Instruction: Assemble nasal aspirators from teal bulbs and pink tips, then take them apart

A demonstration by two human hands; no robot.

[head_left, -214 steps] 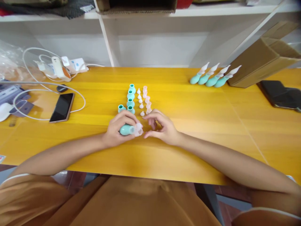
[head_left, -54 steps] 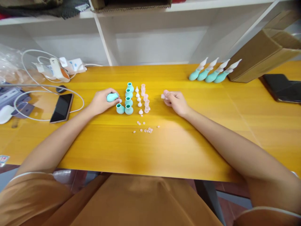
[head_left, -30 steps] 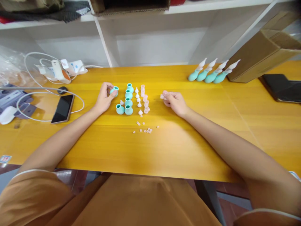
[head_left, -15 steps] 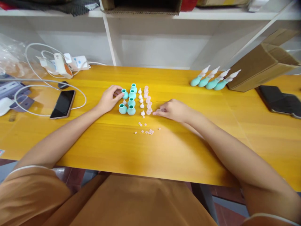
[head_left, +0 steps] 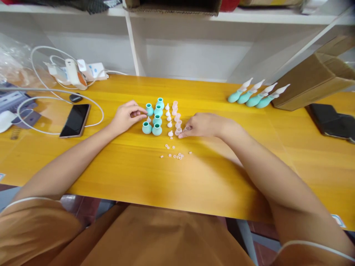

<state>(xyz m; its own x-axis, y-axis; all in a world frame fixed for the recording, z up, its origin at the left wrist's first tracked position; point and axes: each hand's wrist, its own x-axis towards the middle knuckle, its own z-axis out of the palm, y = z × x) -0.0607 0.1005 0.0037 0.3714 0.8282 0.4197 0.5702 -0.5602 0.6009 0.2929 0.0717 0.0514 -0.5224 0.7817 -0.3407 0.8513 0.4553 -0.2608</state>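
My left hand [head_left: 128, 116] is beside the turquoise bulbs, its thumb and forefinger apart, fingertips close to the left-hand bulb [head_left: 149, 109]. Several more open-mouthed bulbs [head_left: 157, 129] stand upright in two uneven columns, with a small white piece [head_left: 149, 120] between them. Right of them runs a column of white nozzle-shaped tips [head_left: 169, 124], then a column of pale pink cup-shaped collars [head_left: 177, 117]. At the near end of that column is my right hand [head_left: 198, 125], curled around a pink collar [head_left: 188, 128]; its forefinger and thumb reach the nearest collars. Small pink rings [head_left: 179, 156] lie scattered nearer me.
Several assembled turquoise bulbs with white tips [head_left: 251, 96] lie at the back right by a cardboard box [head_left: 307, 81]. A black phone-like item [head_left: 330, 120] is at far right. At left are a phone [head_left: 74, 120], white cables and a power strip [head_left: 95, 71]. A shelf spans the back.
My right hand has moved left, onto the nearest pink collars. My left fingertips have drawn slightly back from the left-hand bulb. The view has shifted a little.
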